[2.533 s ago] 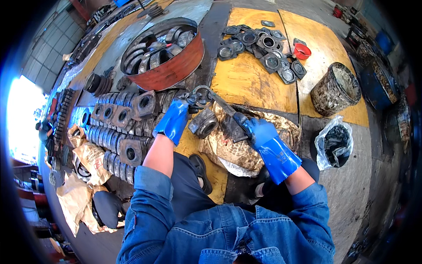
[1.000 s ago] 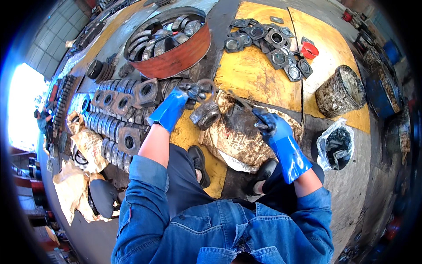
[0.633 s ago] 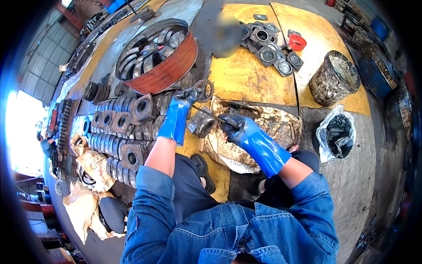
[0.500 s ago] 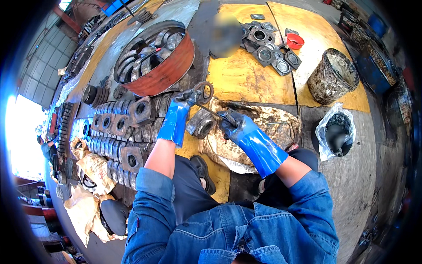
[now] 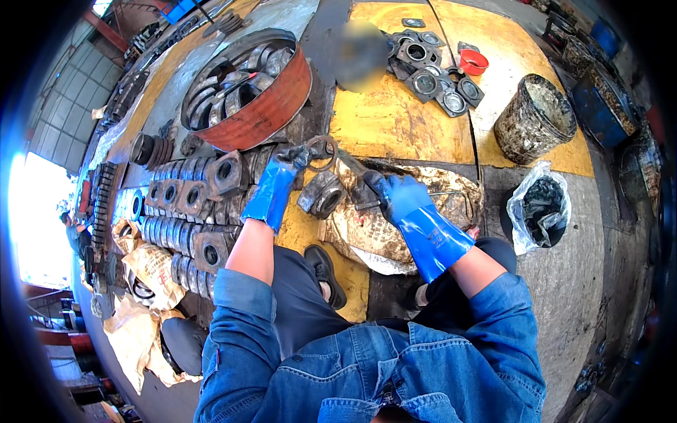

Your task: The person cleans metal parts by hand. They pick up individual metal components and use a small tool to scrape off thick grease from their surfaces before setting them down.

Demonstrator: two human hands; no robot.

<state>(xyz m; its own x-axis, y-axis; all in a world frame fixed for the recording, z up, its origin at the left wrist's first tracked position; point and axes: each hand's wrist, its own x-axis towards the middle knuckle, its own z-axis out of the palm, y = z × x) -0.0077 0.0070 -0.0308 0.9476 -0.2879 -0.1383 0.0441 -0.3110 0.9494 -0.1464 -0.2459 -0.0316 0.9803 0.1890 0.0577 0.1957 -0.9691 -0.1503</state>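
Little has shifted in half a second: both gloved hands stay over the greasy sheet [image 5: 416, 233] on the floor. Left hand [image 5: 278, 183] fingers pinch a metal ring [image 5: 323, 151]; right hand [image 5: 398, 197] fingers grip a dark tool [image 5: 363, 187].

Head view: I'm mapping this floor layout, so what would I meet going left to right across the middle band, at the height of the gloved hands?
Rows of bearing housings → left hand → metal ring → right hand → black plastic bag.
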